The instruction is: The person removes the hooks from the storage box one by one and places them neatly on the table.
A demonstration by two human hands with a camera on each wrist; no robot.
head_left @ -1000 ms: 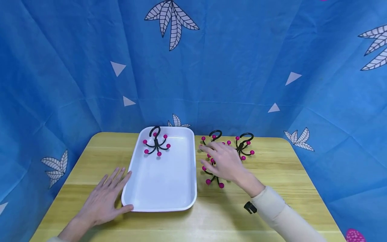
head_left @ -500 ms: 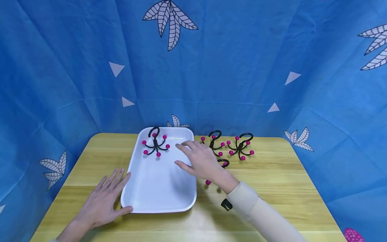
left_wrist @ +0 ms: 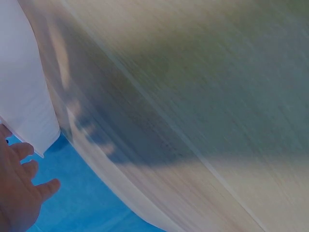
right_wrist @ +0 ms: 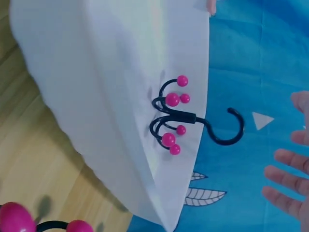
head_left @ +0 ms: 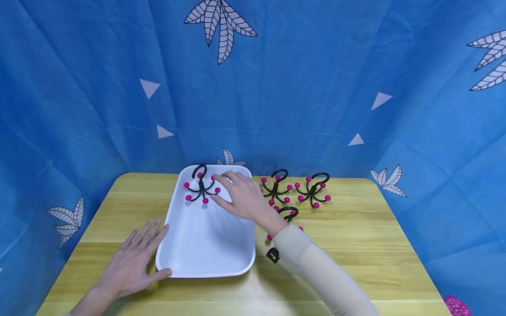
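A black multi-arm hanger hook with pink ball tips stands at the far end of the white tray. My right hand hovers over the tray just right of this hook, thumb and fingers apart with nothing between them. In the right wrist view, the same hook stands upright on its arms, its curved top free. My left hand lies flat beside the tray's left side, its thumb at the near-left corner and fingertips at the rim. The left wrist view has only part of the left hand.
Three similar hooks stand on the wooden table right of the tray: one at the back, one farther right, and a nearer one partly behind my right forearm. A blue cloth hangs behind the table.
My right hand has moved left, from above the hooks on the table to beside the hook in the tray. My left hand stays at the tray's edge.
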